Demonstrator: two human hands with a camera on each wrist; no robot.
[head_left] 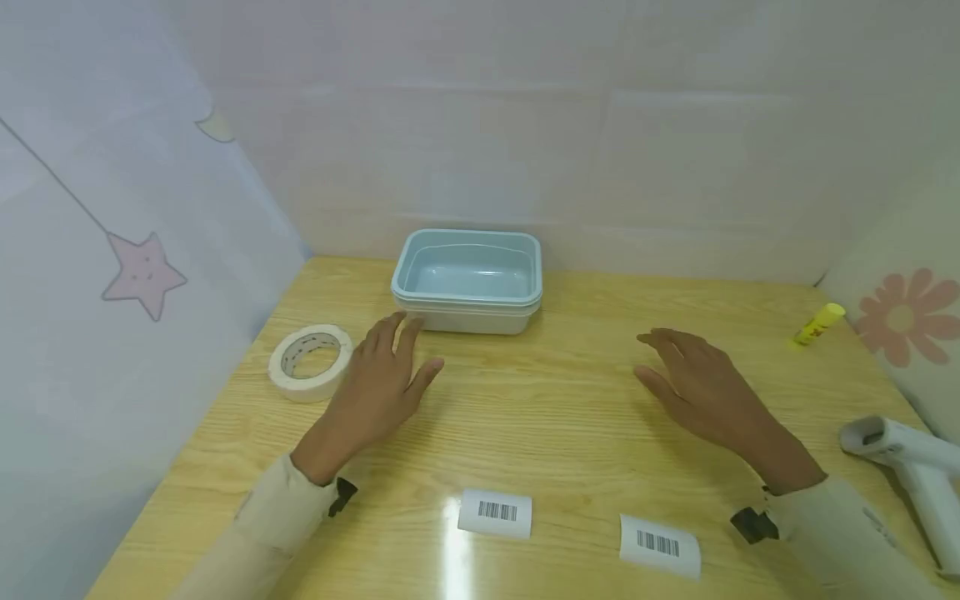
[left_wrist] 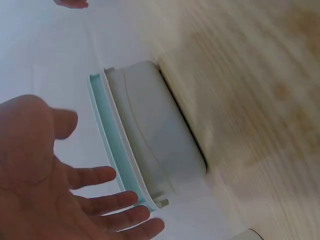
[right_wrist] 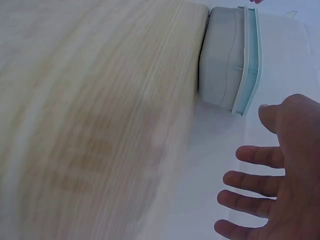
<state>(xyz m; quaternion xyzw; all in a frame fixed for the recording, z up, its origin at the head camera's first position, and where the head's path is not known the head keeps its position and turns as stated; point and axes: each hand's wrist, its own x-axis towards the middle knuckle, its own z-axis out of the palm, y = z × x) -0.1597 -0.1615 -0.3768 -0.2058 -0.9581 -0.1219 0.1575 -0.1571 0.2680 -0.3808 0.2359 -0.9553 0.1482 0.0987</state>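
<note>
Nearest the person, two barcode labels lie flat on the table (head_left: pixel 570 433): label 1 (head_left: pixel 495 512) at centre, label 2 (head_left: pixel 660 546) to its right, apart from each other. Both sleeves come in from the bottom corners. A white scanner (head_left: pixel 911 467) lies at the right edge, just beside the right forearm, not touched.

Mid-table: left hand (head_left: pixel 378 379) is palm down, fingers straight and spread, holding nothing; fingertips near the tub's front left corner, w/ a small gap. Tape roll (head_left: pixel 311 361) lies flat just left of that hand. Right hand (head_left: pixel 693 383) is also palm down, fingers relaxed and spread wide, empty, well apart from the tub and to its right.

Far side: pale blue tub (head_left: pixel 467 282) stands upright near the back wall, looks like two nested; nothing seen inside. Wrist views show its side, blurred. A yellow glue stick (head_left: pixel 819 323) lies at far right by the wall.
</note>
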